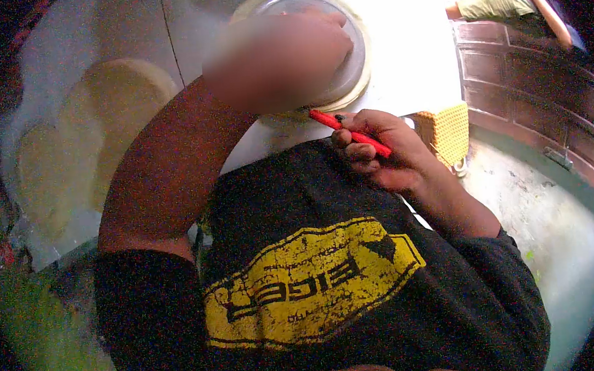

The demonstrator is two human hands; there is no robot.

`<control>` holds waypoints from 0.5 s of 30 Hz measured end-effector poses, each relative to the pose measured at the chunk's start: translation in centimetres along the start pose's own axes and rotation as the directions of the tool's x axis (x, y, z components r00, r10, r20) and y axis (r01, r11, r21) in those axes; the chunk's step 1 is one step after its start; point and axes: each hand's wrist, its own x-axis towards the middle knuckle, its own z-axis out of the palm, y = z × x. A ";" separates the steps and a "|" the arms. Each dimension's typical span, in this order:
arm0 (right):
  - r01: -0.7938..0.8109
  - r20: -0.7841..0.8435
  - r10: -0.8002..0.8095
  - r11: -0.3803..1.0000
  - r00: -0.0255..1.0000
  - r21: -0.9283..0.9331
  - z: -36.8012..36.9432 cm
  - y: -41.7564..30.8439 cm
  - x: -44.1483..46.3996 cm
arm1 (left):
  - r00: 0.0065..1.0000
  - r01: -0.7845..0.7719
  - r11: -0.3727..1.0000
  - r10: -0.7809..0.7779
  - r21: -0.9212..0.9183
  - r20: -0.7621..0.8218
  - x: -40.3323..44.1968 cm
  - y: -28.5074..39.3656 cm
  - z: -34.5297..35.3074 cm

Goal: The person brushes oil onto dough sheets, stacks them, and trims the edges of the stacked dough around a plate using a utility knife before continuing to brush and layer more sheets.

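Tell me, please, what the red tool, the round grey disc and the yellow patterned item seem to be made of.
Red tool: probably plastic, judging by its bright, even colour.
Round grey disc: metal or plastic, I can't tell; it looks smooth with a soft sheen.
Yellow patterned item: likely moulded plastic, textured, given its regular lattice.

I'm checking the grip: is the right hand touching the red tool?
Touching. The head view plainly shows the right hand closed around the red tool, with no gap between them.
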 end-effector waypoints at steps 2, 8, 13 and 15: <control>0.051 -0.055 -0.047 0.996 0.997 0.070 0.6 0.3 0.2 | 0.995 -0.002 1.000 0.004 -0.023 0.098 0.2 0.0 -0.6; 0.022 0.122 -0.035 0.994 0.992 0.105 0.4 1.1 1.0 | 0.996 -0.035 0.998 0.031 0.048 0.084 -0.4 -0.3 -0.9; 0.038 0.126 -0.056 0.988 0.990 0.147 3.6 0.7 2.7 | 0.988 -0.006 1.000 0.004 0.010 0.151 -0.2 -1.7 -2.5; 0.051 0.128 -0.070 0.988 0.989 0.145 3.3 0.8 2.7 | 0.988 -0.018 0.999 0.012 0.038 0.154 -0.5 -1.7 -2.5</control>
